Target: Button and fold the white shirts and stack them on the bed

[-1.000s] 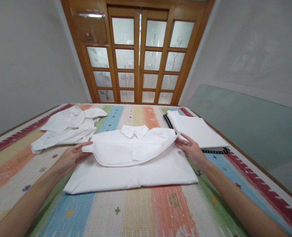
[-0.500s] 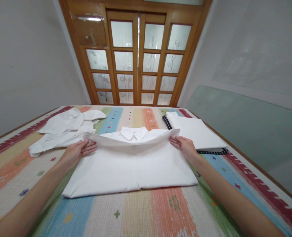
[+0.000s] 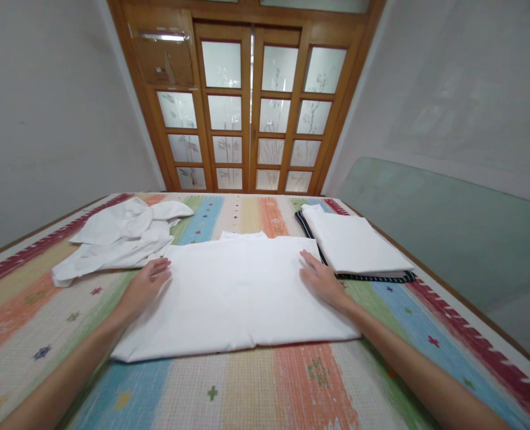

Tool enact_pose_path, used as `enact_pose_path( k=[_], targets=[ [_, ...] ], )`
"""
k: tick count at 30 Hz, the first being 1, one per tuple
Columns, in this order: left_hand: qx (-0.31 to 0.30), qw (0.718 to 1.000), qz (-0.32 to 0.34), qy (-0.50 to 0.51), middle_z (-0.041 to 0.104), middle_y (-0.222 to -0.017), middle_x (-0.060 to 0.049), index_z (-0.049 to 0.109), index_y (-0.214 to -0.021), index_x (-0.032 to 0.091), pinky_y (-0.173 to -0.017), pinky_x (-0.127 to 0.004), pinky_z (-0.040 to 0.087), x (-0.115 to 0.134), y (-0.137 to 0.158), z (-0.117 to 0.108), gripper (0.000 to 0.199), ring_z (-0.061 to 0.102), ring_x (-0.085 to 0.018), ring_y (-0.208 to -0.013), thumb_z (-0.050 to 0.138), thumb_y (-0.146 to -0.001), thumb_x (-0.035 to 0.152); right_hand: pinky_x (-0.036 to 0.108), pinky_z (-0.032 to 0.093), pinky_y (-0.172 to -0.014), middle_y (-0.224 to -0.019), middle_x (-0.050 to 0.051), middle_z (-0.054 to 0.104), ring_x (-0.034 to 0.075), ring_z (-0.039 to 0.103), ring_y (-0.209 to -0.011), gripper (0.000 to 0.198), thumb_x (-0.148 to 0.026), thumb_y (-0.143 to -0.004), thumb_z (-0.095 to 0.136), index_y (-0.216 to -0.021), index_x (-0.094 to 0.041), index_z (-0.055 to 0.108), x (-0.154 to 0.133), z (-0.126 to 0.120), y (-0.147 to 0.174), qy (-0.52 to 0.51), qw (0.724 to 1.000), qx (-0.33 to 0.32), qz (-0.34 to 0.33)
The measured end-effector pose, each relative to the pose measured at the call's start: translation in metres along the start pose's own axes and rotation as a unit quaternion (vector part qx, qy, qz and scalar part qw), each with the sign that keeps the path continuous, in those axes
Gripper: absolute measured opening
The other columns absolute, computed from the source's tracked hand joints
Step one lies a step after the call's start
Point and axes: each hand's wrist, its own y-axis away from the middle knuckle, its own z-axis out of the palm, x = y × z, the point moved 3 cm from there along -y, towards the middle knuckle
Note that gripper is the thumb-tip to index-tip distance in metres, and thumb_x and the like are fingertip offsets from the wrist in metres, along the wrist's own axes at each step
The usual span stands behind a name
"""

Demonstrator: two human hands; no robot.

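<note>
A folded white shirt (image 3: 238, 295) lies flat in front of me, its upper layer smooth and a strip of collar showing past the far edge. Along the shirt's left side is my left hand (image 3: 151, 283), fingers stretched out near the far left corner. My right hand (image 3: 321, 279) rests at the right side with fingers extended over the cloth. Neither hand grips the fabric; whether the palms press on it is hard to see.
To the left lies a crumpled white garment (image 3: 122, 233). At the right is a neat stack of folded clothes (image 3: 359, 242), white above and black-trimmed below. A striped, multicoloured cloth (image 3: 247, 388) covers the table. Wooden doors (image 3: 249, 107) with glass panes stand beyond it.
The raised far fold of the shirt has come down flat and now hides most of the collar. Both hands have let go of the edge, and the right hand has shifted slightly inward.
</note>
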Motion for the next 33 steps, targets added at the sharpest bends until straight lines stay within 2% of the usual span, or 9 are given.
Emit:
enact_pose_path(
  k=[2,4,9,14,21,24,28,30,33],
  targets=[
    [-0.043,0.986,0.077,-0.139,0.062,-0.131,-0.015,0.06,-0.119,0.018,-0.104,-0.048,0.045,-0.002,0.014,0.001,0.051,0.061,-0.03,-0.117,0.059,-0.078,0.047,0.055,0.028,-0.115,-0.147,0.012,0.046,0.03,0.033,-0.141,0.046,-0.034,-0.089,0.049,-0.131,-0.017,0.058,-0.006,0.005,0.014,0.101,0.991,-0.033,-0.087],
    [-0.075,0.953,0.154,-0.25,0.056,-0.139,-0.013,0.06,-0.123,0.017,-0.109,-0.047,0.04,-0.008,0.03,0.005,0.055,0.054,-0.031,-0.126,0.049,-0.083,0.054,0.055,0.028,-0.115,-0.148,0.013,0.044,0.03,0.028,-0.143,0.045,-0.035,-0.094,0.044,-0.132,-0.015,0.058,-0.014,0.009,0.029,0.168,0.975,-0.053,-0.136],
    [-0.081,0.877,0.282,-0.38,0.05,-0.145,-0.011,0.053,-0.136,0.017,-0.114,-0.044,0.034,-0.03,0.059,0.009,0.06,0.042,-0.027,-0.137,0.034,-0.093,0.054,0.052,0.028,-0.116,-0.149,0.01,0.042,0.026,0.031,-0.143,0.047,-0.036,-0.1,0.037,-0.143,-0.019,0.047,-0.027,0.007,0.058,0.241,0.945,-0.1,-0.196],
    [-0.094,0.876,0.286,-0.375,0.046,-0.148,-0.006,0.044,-0.144,0.023,-0.116,-0.046,0.03,-0.041,0.065,-0.001,0.058,0.037,-0.027,-0.14,0.036,-0.094,0.051,0.052,0.024,-0.117,-0.152,0.008,0.037,0.024,0.029,-0.143,0.051,-0.038,-0.1,0.039,-0.148,-0.023,0.037,-0.023,-0.011,0.071,0.239,0.941,-0.124,-0.204],
    [-0.08,0.878,0.292,-0.372,0.051,-0.144,-0.013,0.053,-0.136,0.017,-0.115,-0.056,0.027,-0.027,0.075,0.009,0.056,0.036,-0.034,-0.139,0.037,-0.094,0.05,0.055,0.021,-0.118,-0.155,0.01,0.031,0.027,0.021,-0.146,0.057,-0.04,-0.099,0.041,-0.152,-0.022,0.029,-0.037,-0.015,0.087,0.254,0.936,-0.138,-0.201],
    [-0.13,0.849,0.341,-0.381,0.044,-0.149,-0.011,0.041,-0.145,0.017,-0.116,-0.052,0.028,-0.005,0.098,0.033,0.059,0.033,-0.031,-0.141,0.04,-0.095,0.048,0.052,0.019,-0.119,-0.158,0.009,0.024,0.026,0.016,-0.147,0.065,-0.043,-0.097,0.045,-0.154,-0.022,0.021,-0.059,-0.008,0.097,0.242,0.92,-0.196,-0.239],
    [-0.229,0.789,0.434,-0.37,0.032,-0.156,-0.007,0.022,-0.153,0.025,-0.117,-0.048,0.027,0.029,0.129,0.069,0.065,0.025,-0.027,-0.145,0.044,-0.095,0.046,0.051,0.02,-0.119,-0.159,0.008,0.02,0.026,0.012,-0.148,0.07,-0.049,-0.093,0.052,-0.153,-0.024,0.025,-0.084,0.001,0.104,0.208,0.892,-0.26,-0.307],
    [-0.254,0.766,0.471,-0.357,0.033,-0.155,-0.007,0.02,-0.153,0.025,-0.117,-0.047,0.028,0.039,0.136,0.083,0.064,0.026,-0.025,-0.145,0.044,-0.096,0.042,0.051,0.023,-0.118,-0.157,0.01,0.026,0.026,0.017,-0.147,0.066,-0.045,-0.093,0.053,-0.151,-0.022,0.03,-0.09,0.004,0.104,0.204,0.882,-0.262,-0.334],
    [-0.246,0.741,0.521,-0.344,0.042,-0.15,-0.01,0.023,-0.152,0.021,-0.115,-0.044,0.034,0.041,0.135,0.096,0.058,0.036,-0.023,-0.14,0.042,-0.098,0.029,0.047,0.032,-0.116,-0.149,0.012,0.041,0.024,0.032,-0.142,0.052,-0.025,-0.096,0.048,-0.147,-0.017,0.039,-0.095,0.008,0.103,0.202,0.878,-0.232,-0.367]
  ],
)
